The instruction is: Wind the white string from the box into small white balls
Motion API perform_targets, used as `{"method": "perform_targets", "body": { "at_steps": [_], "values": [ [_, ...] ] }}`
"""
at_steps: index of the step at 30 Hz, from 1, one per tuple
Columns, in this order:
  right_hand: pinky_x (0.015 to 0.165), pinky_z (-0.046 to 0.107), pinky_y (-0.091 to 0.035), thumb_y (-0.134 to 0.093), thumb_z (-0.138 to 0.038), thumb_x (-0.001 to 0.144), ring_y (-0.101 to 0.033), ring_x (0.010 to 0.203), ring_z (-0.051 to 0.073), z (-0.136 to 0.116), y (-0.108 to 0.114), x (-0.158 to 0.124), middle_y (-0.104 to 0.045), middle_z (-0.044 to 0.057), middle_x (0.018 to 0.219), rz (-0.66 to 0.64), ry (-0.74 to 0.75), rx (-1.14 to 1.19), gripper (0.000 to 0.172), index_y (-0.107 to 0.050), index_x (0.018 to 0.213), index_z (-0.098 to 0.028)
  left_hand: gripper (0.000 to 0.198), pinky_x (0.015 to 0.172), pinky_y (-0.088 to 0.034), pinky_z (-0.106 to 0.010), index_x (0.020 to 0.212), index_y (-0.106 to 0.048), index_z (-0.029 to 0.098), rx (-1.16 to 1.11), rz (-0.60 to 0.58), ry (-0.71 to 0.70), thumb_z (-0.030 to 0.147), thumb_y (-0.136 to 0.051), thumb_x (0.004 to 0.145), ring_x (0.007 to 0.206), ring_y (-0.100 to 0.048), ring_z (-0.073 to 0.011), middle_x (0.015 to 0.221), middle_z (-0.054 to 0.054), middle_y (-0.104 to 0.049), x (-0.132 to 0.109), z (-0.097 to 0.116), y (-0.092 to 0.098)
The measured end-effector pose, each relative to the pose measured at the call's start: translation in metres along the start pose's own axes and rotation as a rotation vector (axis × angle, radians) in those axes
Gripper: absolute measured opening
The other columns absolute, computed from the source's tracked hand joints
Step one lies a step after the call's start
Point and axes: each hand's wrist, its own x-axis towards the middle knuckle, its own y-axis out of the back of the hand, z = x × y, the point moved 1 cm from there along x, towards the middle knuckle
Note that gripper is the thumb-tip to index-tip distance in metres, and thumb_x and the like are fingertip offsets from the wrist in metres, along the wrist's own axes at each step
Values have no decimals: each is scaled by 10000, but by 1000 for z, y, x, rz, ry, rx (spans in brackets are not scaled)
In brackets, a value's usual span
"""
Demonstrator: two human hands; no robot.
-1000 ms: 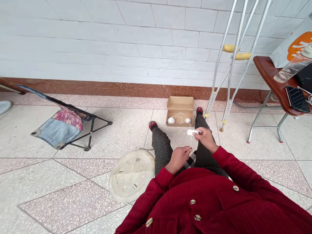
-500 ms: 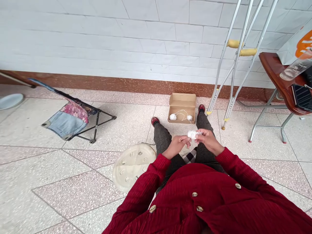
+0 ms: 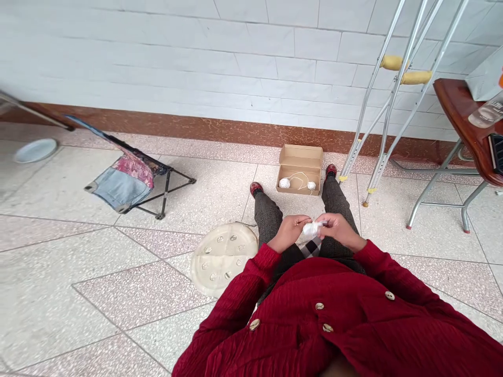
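Observation:
Between my two hands, over my lap, is a small piece of white yarn work (image 3: pixel 312 228), somewhat blurred. My left hand (image 3: pixel 291 231) pinches its left side, fingers closed. On the other side my right hand (image 3: pixel 337 230) has its fingers closed on the same piece; a thin pale tool may be in them, but it is too blurred to tell. An open cardboard box (image 3: pixel 301 156) lies on the floor beyond my feet. Inside it are a white yarn ball (image 3: pixel 284 183) at the left and a smaller one (image 3: pixel 311 185) at the right, with loose strands between them.
A folding chair (image 3: pixel 126 180) stands at the left, near a pale round dish (image 3: pixel 36 150). A round cream mat (image 3: pixel 220 256) lies by my left leg. Metal crutches (image 3: pixel 387 123) lean on the wall, beside a brown stool (image 3: pixel 458 112) holding a bottle (image 3: pixel 487 111).
The view has shifted, so the surroundings appear further right. My left hand has turned inward, its fingers now closer to my right hand around the white yarn work.

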Motion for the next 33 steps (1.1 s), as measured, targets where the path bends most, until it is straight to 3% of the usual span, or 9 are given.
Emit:
{"method": "perform_targets", "body": {
  "at_steps": [3, 6, 10, 13, 15, 20, 25, 28, 33],
  "values": [
    [536, 259, -432, -740, -378, 707, -535, 520, 129, -14, 17, 14, -616, -14, 604, 249, 51, 59, 242, -623, 793, -185, 417, 678, -416, -221, 614, -627, 140, -124, -59, 86, 313, -456, 953, 624, -558, -116, 645, -3, -650, -6, 0, -17],
    [519, 246, -365, -710, -305, 682, -474, 516, 119, -10, 33, 30, -550, -31, 574, 446, 80, -221, 168, -607, 740, -186, 416, 673, -405, -222, 599, -619, 151, -30, -156, 13, 324, -477, 950, 621, -536, -114, 627, 4, -629, -12, 4, -27],
    [568, 233, -317, -649, -158, 645, -450, 599, 104, 14, 20, 27, -554, -24, 649, 272, 158, -601, 50, -610, 671, -174, 343, 895, -422, -289, 665, -644, 176, 210, -68, -102, 290, -490, 950, 687, -545, -141, 642, -8, -630, -11, 6, -11],
    [545, 218, -320, -658, -166, 643, -443, 567, 91, 24, -1, 12, -546, -45, 632, 8, 90, -430, 105, -632, 744, -174, 284, 1022, -371, -343, 741, -673, 188, 235, 6, -140, 291, -502, 943, 750, -580, -154, 719, -16, -675, -5, 0, 7],
    [522, 216, -345, -691, -218, 656, -457, 528, 92, 18, -8, 4, -547, -54, 598, -43, -6, -198, 150, -629, 786, -176, 332, 926, -420, -307, 718, -664, 175, 128, -9, -96, 333, -485, 949, 746, -583, -153, 717, -12, -669, -3, -6, 11],
    [525, 244, -413, -749, -324, 677, -519, 523, 116, -17, 9, 16, -612, -18, 605, 171, 24, 148, 216, -634, 792, -182, 460, 717, -426, -235, 680, -643, 141, -139, -63, 41, 428, -424, 964, 693, -563, -138, 697, -15, -650, -8, -10, -13],
    [514, 228, -341, -702, -261, 628, -455, 538, 105, -1, 27, 40, -549, -38, 581, 443, 98, -230, 134, -602, 679, -188, 406, 800, -442, -260, 650, -636, 165, 86, -77, -32, 339, -443, 962, 705, -566, -144, 657, -10, -632, -14, -4, -27],
    [531, 218, -311, -676, -185, 604, -450, 568, 96, 25, 15, 32, -566, -35, 609, 240, 78, -428, 76, -616, 650, -178, 331, 1012, -401, -348, 721, -669, 184, 240, 6, -111, 291, -467, 960, 739, -586, -155, 708, -21, -673, -13, -6, -13],
    [493, 219, -359, -722, -259, 643, -489, 488, 102, 24, -8, 0, -593, -46, 559, -107, -138, -5, 187, -625, 779, -176, 351, 974, -412, -345, 719, -665, 172, 166, -10, -114, 332, -474, 966, 744, -587, -153, 727, -19, -684, -10, -13, 2]
  ]
}}
